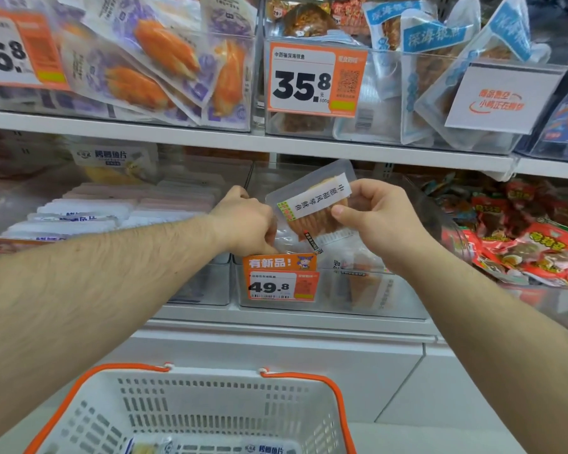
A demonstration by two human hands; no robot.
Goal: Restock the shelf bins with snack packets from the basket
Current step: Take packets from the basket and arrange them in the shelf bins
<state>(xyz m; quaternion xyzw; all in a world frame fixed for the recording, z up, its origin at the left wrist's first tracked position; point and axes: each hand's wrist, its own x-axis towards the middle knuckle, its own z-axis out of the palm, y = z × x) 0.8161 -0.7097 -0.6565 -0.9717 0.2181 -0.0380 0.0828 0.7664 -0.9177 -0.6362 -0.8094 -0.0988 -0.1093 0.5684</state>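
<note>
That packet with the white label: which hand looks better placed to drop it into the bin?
Probably the right hand: it pinches the packet above the clear bin; the left hand reaches into the bin.

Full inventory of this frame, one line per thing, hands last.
Held snack packet: one, clear with orange contents and white label, above the 49.8 bin.
49.8 bin: one, clear, lower shelf centre, holds similar packets.
49.8 price tag: one, orange and white, on that bin's front.
35.8 price tag: one, orange and white, upper shelf.
Purple-and-orange packets: several, upper left bin.
Blue-labelled packets: several, upper right bin.
Red packets: many, lower right.
White packets: stacked, lower left bin.
Basket: one, white with orange handles, bottom centre.
Left hand: reaches into the 49.8 bin.
Right hand: grip on the held snack packet.
</note>
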